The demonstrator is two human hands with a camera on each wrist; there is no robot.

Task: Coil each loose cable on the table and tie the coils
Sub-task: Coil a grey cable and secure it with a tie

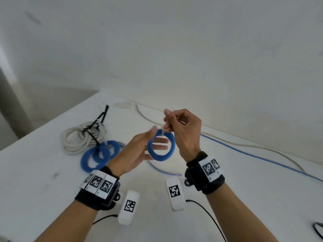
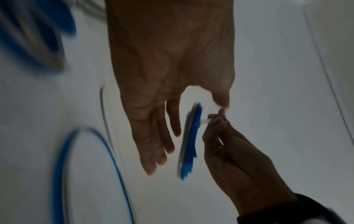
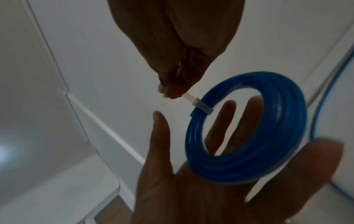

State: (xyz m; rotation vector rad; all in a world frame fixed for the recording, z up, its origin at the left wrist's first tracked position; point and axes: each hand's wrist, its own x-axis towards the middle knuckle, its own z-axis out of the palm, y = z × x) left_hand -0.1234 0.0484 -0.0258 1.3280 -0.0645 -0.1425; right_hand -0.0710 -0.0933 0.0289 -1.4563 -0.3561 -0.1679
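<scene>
A small blue coil (image 1: 161, 147) is held up above the desk (image 1: 52, 172), hung from a white cable tie (image 3: 202, 107) that is wrapped round its upper rim. The free tail of the tie is pinched between the curled fingers (image 3: 172, 91) of the right hand (image 1: 183, 130), while the left hand (image 1: 138, 154) is kept flat, its fingers spread and straight behind the coil, apparently only backing it rather than gripping it. Since the coil seems to be carried by the tie alone, a slip of the pinch could let it drop to the desk. If the tie is not yet drawn snug, which cannot be told, the turns may spring apart and a loose end already seen by the tie could work free. A hard pull with no counter-hold from the left hand could swing or twist the coil. Long blue and white cables (image 1: 262, 154) are left uncoiled on the desk, beside tied coils (image 1: 97, 154) at the left.
</scene>
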